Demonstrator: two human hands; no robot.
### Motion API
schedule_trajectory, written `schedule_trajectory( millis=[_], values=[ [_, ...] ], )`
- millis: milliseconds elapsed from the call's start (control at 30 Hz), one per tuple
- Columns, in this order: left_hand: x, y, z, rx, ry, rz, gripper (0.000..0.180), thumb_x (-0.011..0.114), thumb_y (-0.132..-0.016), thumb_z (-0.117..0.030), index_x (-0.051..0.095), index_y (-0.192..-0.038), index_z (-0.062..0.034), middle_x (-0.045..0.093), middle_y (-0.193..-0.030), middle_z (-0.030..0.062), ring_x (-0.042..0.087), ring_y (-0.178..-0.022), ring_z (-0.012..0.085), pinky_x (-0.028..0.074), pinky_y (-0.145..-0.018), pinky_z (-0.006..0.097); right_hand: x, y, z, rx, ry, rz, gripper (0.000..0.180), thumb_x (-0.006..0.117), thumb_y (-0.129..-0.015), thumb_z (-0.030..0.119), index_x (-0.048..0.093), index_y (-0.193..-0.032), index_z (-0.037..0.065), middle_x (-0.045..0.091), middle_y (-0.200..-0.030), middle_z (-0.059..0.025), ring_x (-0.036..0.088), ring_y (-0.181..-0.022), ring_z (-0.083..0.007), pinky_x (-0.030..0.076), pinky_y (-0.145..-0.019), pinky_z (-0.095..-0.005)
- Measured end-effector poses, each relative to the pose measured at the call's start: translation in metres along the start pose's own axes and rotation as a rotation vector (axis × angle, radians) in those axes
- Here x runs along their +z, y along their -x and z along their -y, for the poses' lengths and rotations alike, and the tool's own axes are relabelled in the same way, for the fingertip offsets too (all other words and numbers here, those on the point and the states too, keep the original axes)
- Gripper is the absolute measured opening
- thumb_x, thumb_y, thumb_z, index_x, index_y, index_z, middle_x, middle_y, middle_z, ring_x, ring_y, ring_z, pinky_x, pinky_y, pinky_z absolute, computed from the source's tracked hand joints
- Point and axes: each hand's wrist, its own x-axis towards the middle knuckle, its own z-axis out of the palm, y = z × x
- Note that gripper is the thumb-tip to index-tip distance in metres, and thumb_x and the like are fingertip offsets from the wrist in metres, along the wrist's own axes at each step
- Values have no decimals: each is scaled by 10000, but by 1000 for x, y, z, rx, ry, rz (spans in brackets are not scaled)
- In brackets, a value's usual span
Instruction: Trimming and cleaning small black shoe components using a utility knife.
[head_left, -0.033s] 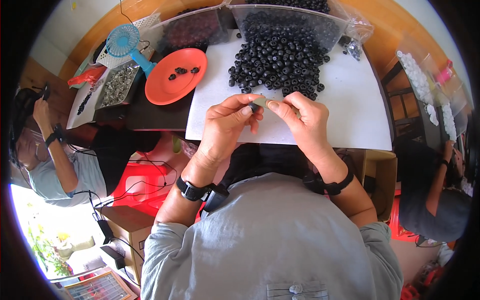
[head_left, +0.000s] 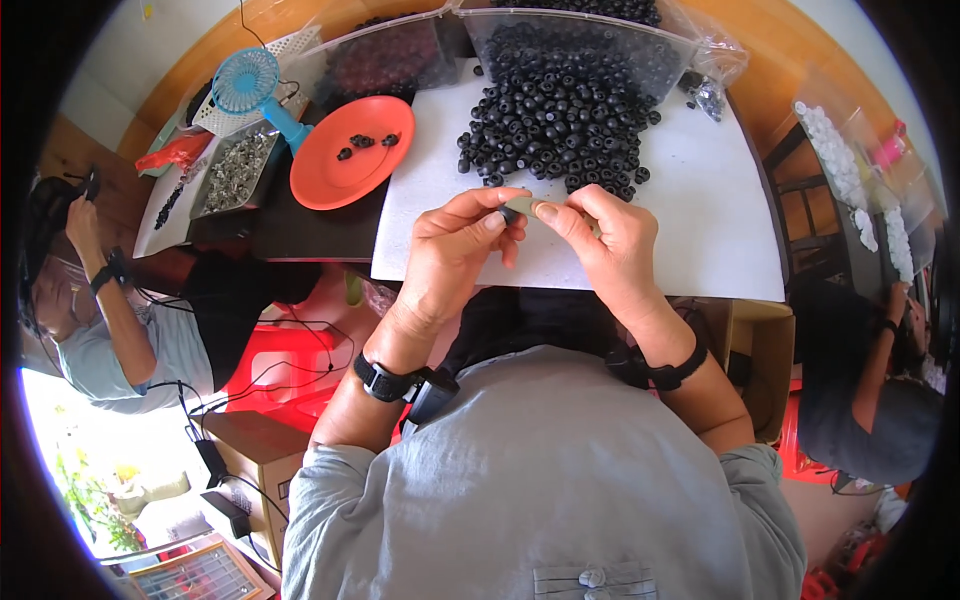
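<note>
Above the white board, my left hand (head_left: pixel 455 240) is closed in a pinch round a small black hollow part (head_left: pixel 508 214), mostly covered by its fingertips. My right hand (head_left: pixel 612 235) is closed on a thin, flat, grey-green blade-like piece (head_left: pixel 524 205). Its free end meets the black part between the two hands; most of the piece is hidden in my right fingers, so its kind is unclear. Just beyond my hands lies a heap of black round hollow parts (head_left: pixel 560 125) that look like the held one.
The heap spills from a clear bin (head_left: pixel 640 50) onto the white board (head_left: pixel 715 240). To the left stand an orange plate (head_left: pixel 335 185) with a few black parts, a blue fan (head_left: pixel 247 82) and a tray of metallic pieces (head_left: pixel 235 170). Co-workers sit on both sides.
</note>
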Motion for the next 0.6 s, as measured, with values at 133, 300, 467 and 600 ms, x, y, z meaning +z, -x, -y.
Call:
schedule_trajectory(
  millis=[133,300,467,600],
  values=[
    [-1,-1,3,6,-5,-14,255,564,-969,-16,650,-1205,28,666,-1129,125,617,-888,192,512,-711,319,2,0,-4,-71,69,-24,331,788,-834,244,576,-661,58,535,-547,-58,480,-441,-187,371,-432,-321],
    [-5,-1,5,-14,20,-16,259,559,-968,-2,654,-1206,26,664,-1108,115,616,-889,190,510,-705,320,2,-1,-6,-54,99,-22,342,794,-826,256,568,-657,62,527,-546,-64,477,-439,-196,368,-431,-328],
    [-4,-1,5,15,-12,-18,311,541,-976,-16,607,-1270,59,634,-1003,117,590,-895,199,493,-705,311,2,-2,-3,-16,89,-16,353,792,-826,261,562,-652,58,522,-543,-67,476,-438,-202,367,-434,-332],
    [-4,-1,5,19,0,-9,279,554,-960,16,668,-1215,17,642,-1123,105,600,-875,186,499,-702,311,1,-2,-2,-21,105,7,360,787,-829,272,558,-648,61,526,-544,-70,484,-437,-213,370,-438,-340]
  ],
)
